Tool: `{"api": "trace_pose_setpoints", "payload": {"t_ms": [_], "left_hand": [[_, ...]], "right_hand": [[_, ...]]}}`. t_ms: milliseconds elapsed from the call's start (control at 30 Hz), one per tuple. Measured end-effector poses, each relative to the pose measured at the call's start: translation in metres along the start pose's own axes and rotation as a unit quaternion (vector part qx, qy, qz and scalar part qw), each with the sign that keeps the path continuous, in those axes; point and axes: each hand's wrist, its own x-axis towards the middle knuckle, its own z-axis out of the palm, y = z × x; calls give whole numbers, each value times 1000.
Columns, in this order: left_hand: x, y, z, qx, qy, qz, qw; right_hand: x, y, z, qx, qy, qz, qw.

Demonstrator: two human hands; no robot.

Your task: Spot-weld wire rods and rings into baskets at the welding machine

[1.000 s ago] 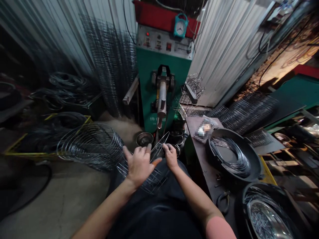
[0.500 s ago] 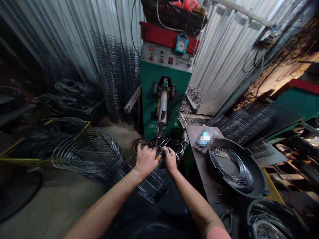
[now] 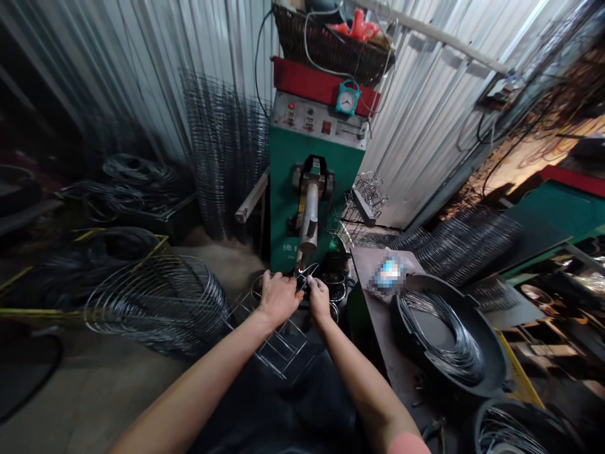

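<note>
My left hand (image 3: 278,299) and my right hand (image 3: 319,301) both grip a welded steel wire rack (image 3: 278,350), which rests against my lap. Its upper wires reach up between my hands. Their tips sit just below the lower electrode arm (image 3: 308,227) of a green spot welding machine (image 3: 293,170). The gripped wires are partly hidden by my fingers. Below my hands stand round metal bowls (image 3: 335,287), partly hidden by my hands and the rack.
To my left lies a large stack of wire hoops (image 3: 161,309). To my right, a black tub of wire rings (image 3: 444,334) sits on a dark metal bench (image 3: 373,321), with a blurred packet (image 3: 390,274) beside it. Finished wire racks (image 3: 363,205) stand beside the machine. Corrugated metal sheeting (image 3: 425,107) walls the space.
My hands have moved up and closer together, lifting the wire rack toward the electrode. The view has tilted slightly, bringing more of the machine's top into sight.
</note>
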Motion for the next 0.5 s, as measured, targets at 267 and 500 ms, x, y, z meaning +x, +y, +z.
{"api": "trace_pose_setpoints", "payload": {"t_ms": [267, 500], "left_hand": [[19, 1, -3, 5, -50, -29, 998], [14, 3, -2, 21, -32, -44, 998]], "right_hand": [[23, 10, 2, 24, 2, 50, 998], [-12, -2, -50, -124, -167, 64, 976]]}}
